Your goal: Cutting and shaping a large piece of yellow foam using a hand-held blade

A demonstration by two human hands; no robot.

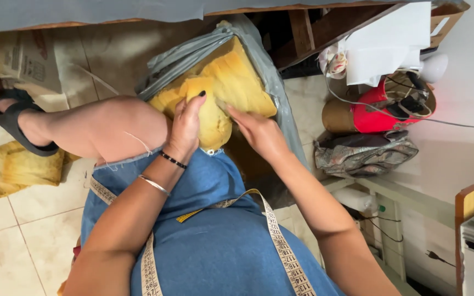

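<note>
Grey plastic bag (259, 60) on the floor, mouth open, stuffed with yellow cloth (231, 82). Left hand (185, 127) grips a bunched fold of that cloth at the bag's mouth. Right hand (259, 131) flat, fingers pushed into the cloth beside it. Measuring tape (278, 241) hangs over the denim lap.

You look down on a cream tiled floor (12, 241). At one o'clock stands dark wooden furniture (325, 33); at three o'clock a white wall (467, 109); at four, a white unit (407, 219).
</note>
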